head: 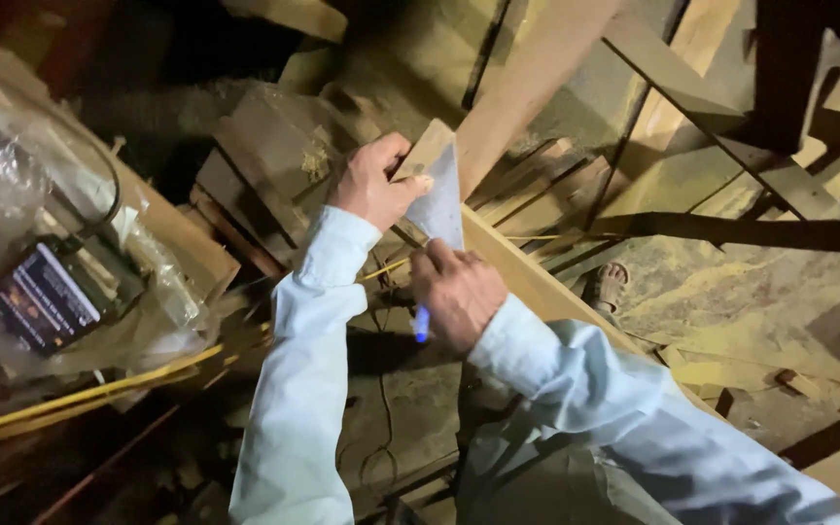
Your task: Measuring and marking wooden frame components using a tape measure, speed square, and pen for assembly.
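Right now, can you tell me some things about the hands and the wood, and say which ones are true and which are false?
1. The left hand holds a flat triangular piece. True.
2. The right hand holds a hammer. False: it holds a blue pen.
3. Both sleeves are red. False: the sleeves are pale blue.
4. A foot in a sandal shows on the sawdust floor. True.
5. A long wooden board lies under the hands. True.

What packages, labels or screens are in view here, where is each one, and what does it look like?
Label: far left, left of the left hand, a dark rectangular panel with pale lines of print, tilted, on a dark boxy device.
Plastic wrapping: clear, crinkled sheet draped around that device.
No lit screens visible.
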